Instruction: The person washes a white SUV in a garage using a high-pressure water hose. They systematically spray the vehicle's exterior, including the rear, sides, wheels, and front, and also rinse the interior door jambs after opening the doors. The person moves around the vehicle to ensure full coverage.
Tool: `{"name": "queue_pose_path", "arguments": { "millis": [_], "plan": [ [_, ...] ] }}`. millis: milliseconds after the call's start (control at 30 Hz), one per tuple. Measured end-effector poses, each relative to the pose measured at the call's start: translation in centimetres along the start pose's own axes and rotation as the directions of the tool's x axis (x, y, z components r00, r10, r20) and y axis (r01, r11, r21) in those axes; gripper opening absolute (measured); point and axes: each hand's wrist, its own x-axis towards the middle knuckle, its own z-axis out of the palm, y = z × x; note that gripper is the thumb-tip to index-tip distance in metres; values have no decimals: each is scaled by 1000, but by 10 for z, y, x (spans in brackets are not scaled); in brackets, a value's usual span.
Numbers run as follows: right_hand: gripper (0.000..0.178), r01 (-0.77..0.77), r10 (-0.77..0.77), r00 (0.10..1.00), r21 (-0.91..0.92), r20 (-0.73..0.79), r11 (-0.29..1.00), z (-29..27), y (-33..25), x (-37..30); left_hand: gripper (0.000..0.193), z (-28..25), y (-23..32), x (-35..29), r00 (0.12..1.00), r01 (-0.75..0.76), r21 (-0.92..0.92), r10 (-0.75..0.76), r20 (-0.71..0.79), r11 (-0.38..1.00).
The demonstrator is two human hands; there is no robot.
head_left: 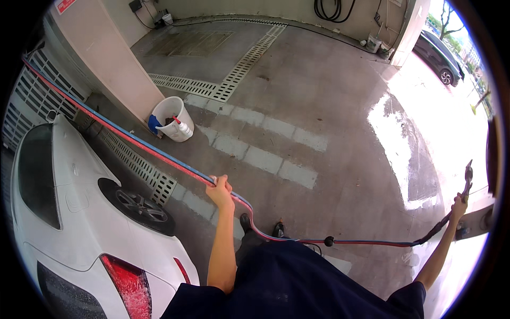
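My left hand (220, 191) is closed round a red and blue twin hose (159, 152). From the upper left the hose runs taut to that hand, then sags past my waist to the right. At the far right my right hand (458, 206) grips a dark spray gun (468, 178) at the hose's end, its tip pointing up and away from me. A black round fitting (329, 241) sits on the hose between my hands. Close on my left stands a white car (69, 212), with white specks like foam or water on its red tail light (127, 287).
A white bucket (183, 114) with a bottle and a blue cloth stands by the pillar (109, 58). Slotted drain grates (228, 85) cross the grey floor. A post-like fixture (475, 222) is beside my right hand. Outside, a dark car (438, 56) is parked.
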Motion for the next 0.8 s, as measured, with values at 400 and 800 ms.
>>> {"name": "queue_pose_path", "arguments": {
  "millis": [400, 800],
  "plan": [
    [21, -24, -16, 993, 327, 118, 945, 366, -279, -139, 75, -187, -14, 209, 934, 330, 411, -230, -274, 850],
    [13, -953, 481, 301, 259, 823, 154, 757, -448, -714, 93, -94, -8, 383, 571, 340, 391, -518, 636, 855]
  ]
}}
